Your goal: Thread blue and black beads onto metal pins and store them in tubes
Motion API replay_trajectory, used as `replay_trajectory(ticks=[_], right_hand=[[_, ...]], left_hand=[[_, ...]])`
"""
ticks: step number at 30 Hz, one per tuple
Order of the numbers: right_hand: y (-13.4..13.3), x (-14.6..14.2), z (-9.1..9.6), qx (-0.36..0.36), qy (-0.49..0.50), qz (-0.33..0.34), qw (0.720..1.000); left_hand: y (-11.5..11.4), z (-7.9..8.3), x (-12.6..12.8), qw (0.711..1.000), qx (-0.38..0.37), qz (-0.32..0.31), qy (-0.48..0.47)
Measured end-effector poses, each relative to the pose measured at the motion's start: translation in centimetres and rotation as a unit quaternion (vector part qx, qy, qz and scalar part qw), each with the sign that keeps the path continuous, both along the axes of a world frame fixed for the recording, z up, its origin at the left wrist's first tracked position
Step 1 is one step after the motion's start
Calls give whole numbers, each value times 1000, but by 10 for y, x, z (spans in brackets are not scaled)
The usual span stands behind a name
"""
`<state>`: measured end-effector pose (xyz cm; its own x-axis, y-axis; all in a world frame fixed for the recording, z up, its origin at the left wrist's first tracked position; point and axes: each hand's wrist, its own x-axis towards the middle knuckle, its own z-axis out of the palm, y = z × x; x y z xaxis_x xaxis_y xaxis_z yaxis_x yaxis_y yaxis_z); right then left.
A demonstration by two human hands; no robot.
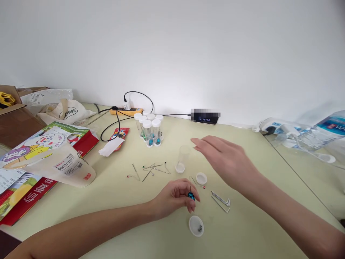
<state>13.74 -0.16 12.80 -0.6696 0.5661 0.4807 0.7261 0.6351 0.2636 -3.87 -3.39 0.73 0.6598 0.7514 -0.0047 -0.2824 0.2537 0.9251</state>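
Observation:
My left hand (176, 196) is closed, thumb and fingers pinching a shiny blue metal piece (191, 196) with a thin rod standing up from it. Above the table to the right is my right hand (222, 158), fingers stretched out, nothing visible in it. Beside its fingertips stands an uncapped clear tube (184, 154) on a white base. A white cap (201, 178) lies between the hands, next to a bent thin wire with a red tip (204, 187). Nearer me, a white cap (196, 226) holds small dark metal parts.
Several hex keys (221, 201) lie at right, and thin metal rods (152, 169) are scattered at left. Capped tubes with coloured parts (151, 131) stand behind. A plastic cup (71, 167), a power strip (126, 111), a clock (205, 117) and a water bottle (318, 131) surround the area.

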Motion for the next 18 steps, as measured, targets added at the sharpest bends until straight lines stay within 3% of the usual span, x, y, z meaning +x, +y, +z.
replay_trajectory(ticks=[2,4,7,9,14,18], right_hand=[[-7,14,-2,-28,74,-20,997],[-16,27,-7,-108,111,-55,987],[-31,42,-21,-266,86,-76,957],[-42,45,-33,-330,62,-69,939],[-60,38,-58,-354,25,-64,933],[-45,40,-62,-318,32,-100,942]], left_hand=[[0,0,0,1000,-13,4,-12],[0,0,-1,1000,-25,5,-7],[2,0,-3,999,-43,10,12],[3,1,-3,998,-47,23,19],[4,4,-4,999,-33,11,11],[2,4,-5,998,-52,-23,-18]])
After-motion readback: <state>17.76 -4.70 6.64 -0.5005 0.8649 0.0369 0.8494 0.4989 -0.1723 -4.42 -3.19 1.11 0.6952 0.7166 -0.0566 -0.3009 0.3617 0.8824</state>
